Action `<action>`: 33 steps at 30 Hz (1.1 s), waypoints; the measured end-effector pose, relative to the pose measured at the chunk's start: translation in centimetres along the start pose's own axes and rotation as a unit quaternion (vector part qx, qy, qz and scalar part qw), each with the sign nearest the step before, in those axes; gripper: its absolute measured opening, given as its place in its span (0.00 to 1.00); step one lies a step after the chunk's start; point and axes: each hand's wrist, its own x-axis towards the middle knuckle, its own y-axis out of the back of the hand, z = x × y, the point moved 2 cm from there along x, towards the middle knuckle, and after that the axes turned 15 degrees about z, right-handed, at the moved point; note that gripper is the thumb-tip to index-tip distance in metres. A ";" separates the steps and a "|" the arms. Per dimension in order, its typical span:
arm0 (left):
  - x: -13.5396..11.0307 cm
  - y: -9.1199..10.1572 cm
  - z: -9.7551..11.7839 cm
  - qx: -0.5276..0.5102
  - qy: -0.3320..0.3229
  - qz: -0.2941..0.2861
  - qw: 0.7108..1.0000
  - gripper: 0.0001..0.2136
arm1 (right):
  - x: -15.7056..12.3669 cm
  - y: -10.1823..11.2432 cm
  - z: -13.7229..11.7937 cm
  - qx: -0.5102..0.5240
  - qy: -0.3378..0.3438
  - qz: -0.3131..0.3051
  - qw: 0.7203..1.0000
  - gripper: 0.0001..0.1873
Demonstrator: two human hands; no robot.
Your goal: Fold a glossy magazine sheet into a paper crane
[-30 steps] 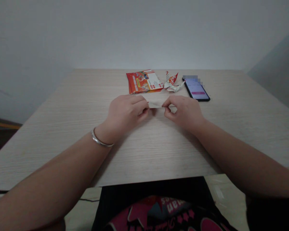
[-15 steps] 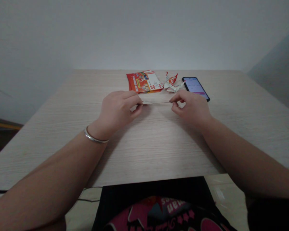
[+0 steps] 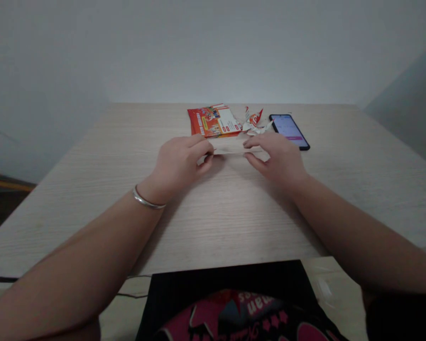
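A small folded piece of white paper (image 3: 230, 151) is held edge-on just above the wooden table (image 3: 92, 156). My left hand (image 3: 179, 163), with a silver bracelet on the wrist, pinches its left end between thumb and forefinger. My right hand (image 3: 279, 157) pinches the right end, its other fingers curled loosely. Both hands sit near the middle of the table, a hand's width apart.
Behind the hands lie orange and white printed sheets (image 3: 213, 121), a folded paper figure (image 3: 254, 122) and a black phone (image 3: 288, 130) with its screen lit. A thin cable (image 3: 0, 278) runs along the near left edge. A plain wall stands behind the table.
My hands pulled apart with the paper stretched between them, then came closer together again. The paper stays pinched at both ends.
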 end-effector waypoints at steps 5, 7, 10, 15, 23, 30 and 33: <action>0.1 -0.2 0.8 0.003 -0.017 0.010 1.000 0.08 | 0.2 -0.7 -1.4 0.002 -0.001 -0.041 0.999 0.09; 0.2 -0.5 1.0 -0.010 -0.031 0.018 0.999 0.09 | 0.2 -0.9 -1.7 0.007 -0.005 -0.046 0.999 0.09; 0.3 -0.7 1.5 -0.036 -0.054 0.033 0.997 0.09 | 0.4 -1.1 -2.5 0.007 0.003 -0.060 0.998 0.09; 0.4 -0.6 2.3 -0.074 -0.061 0.021 0.995 0.08 | 0.7 -1.4 -3.6 -0.010 0.012 -0.111 0.994 0.08; 0.5 -0.8 2.4 -0.092 -0.082 0.024 0.992 0.08 | 1.0 -1.1 -3.7 -0.007 0.002 -0.153 0.988 0.07; 0.2 -0.9 1.4 -0.088 -0.037 0.021 0.995 0.07 | 0.5 -0.6 -2.2 0.035 -0.027 -0.105 0.994 0.06; 0.2 -1.0 0.8 -0.079 -0.017 0.014 0.997 0.06 | 0.5 -0.2 -1.3 0.054 -0.043 -0.087 0.994 0.06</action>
